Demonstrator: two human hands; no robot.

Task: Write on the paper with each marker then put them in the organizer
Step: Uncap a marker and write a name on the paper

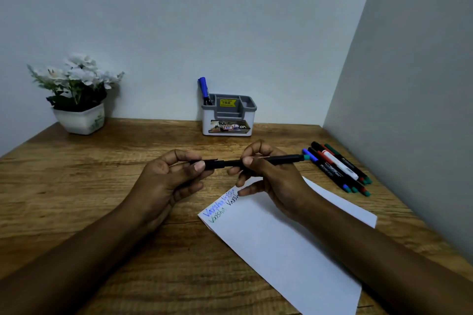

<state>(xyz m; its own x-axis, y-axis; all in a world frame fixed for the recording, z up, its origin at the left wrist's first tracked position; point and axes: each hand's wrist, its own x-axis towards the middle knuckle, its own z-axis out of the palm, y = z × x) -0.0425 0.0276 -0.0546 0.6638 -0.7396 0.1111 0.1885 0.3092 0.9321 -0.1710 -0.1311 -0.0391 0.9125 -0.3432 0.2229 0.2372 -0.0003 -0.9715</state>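
I hold a black marker (276,160) level above the wooden desk (89,186). My right hand (268,176) grips its barrel, whose teal end points right. My left hand (174,176) pinches the black cap (213,163) at the marker's left end. The white paper (286,243) lies under my right hand, with a word written several times in blue, green and black at its top corner. The white and grey organizer (228,115) stands at the back by the wall, a blue marker (204,91) upright in its left slot.
Several markers (337,167) lie side by side on the desk at the right, close to the side wall. A white pot of white flowers (79,94) stands at the back left corner.
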